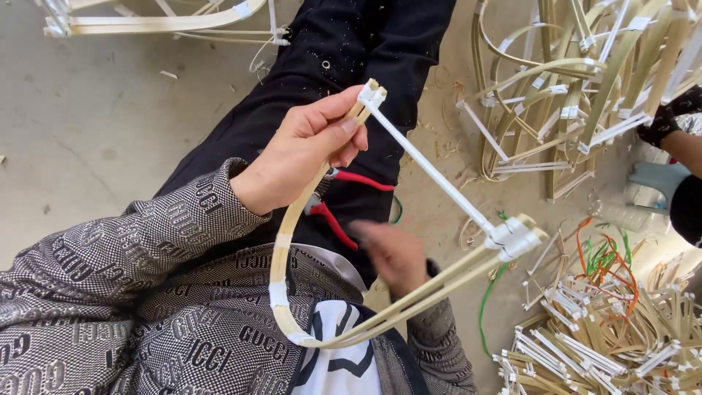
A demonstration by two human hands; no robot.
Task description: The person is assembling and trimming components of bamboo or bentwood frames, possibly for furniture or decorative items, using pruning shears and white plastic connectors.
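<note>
While the left hand [296, 157] pinches one taped end of a bent bamboo frame [281, 271] between thumb and fingers, the right hand [395, 252] is blurred below the frame's white taped crossbar [428, 164]; whether it grips anything cannot be told. Red-handled pliers [336, 205] lie on the lap inside the frame. Finished frames [578, 95] are heaped right of it.

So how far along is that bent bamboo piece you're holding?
Done: the bamboo hoop is bent and taped, with a white crossbar bound at both ends. In hand: the left hand grips its top; the blurred right hand is by the red pliers. Left: loose strips lie unassembled.
</note>
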